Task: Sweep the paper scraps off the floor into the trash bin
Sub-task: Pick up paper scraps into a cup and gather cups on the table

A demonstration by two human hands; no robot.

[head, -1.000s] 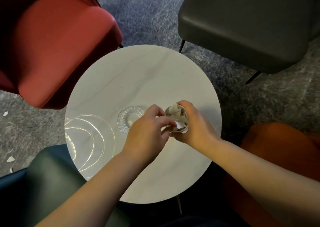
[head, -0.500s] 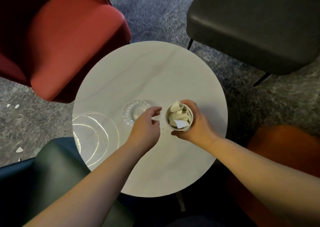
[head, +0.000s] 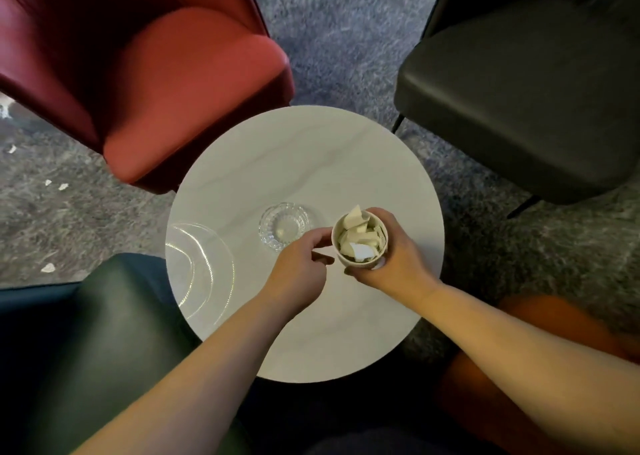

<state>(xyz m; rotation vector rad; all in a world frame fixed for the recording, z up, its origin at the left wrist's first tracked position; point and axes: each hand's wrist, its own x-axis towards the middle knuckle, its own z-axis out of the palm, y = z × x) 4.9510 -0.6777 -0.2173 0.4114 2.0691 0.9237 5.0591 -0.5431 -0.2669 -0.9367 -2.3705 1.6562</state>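
Note:
My right hand (head: 398, 260) grips a small white paper cup (head: 346, 264) just above the round table, and the cup is stuffed with paper scraps (head: 360, 238). My left hand (head: 298, 274) hovers just left of the cup with fingers loosely curled, holding nothing I can see. More white paper scraps lie on the grey carpet at the left: one (head: 47, 267) near the dark green chair, two (head: 62, 186) beside the red chair and one (head: 12, 148) farther out. No trash bin is in view.
The white marble round table (head: 311, 163) carries a glass ashtray (head: 284, 226) and a clear glass plate (head: 201, 271). Around it stand a red chair (head: 173, 83), a black chair (head: 536, 101), a dark green chair (head: 104, 333) and an orange seat (head: 554, 319).
My left hand has pulled back from the cup's mouth, where its fingers were a second ago. The right hand has kept hold of the cup. The view has shifted toward the far side.

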